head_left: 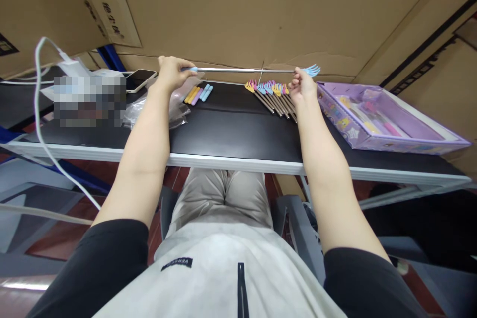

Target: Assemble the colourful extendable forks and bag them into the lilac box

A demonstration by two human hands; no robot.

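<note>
A telescopic back scratcher [238, 69] is stretched out level above the black table, its blue claw at the right end. My left hand [172, 73] is closed around its blue handle, mostly covering it. At the other end my right hand [303, 85] grips the metal rod just below the claw, fingers curled. Beneath and left of my right hand lie several more back scratchers [274, 97] with yellow, blue and pink claws, rods side by side. Loose handle grips [197, 94] in yellow, purple and blue lie in a row right of my left hand.
Clear plastic bags [175, 109] lie under my left forearm. A purple display box [391, 119] with some colourful items inside stands at the right. At the left are a phone [140, 80], a white cable [38, 84] and a blurred-out object [89, 99]. Cardboard [261, 10] walls the back.
</note>
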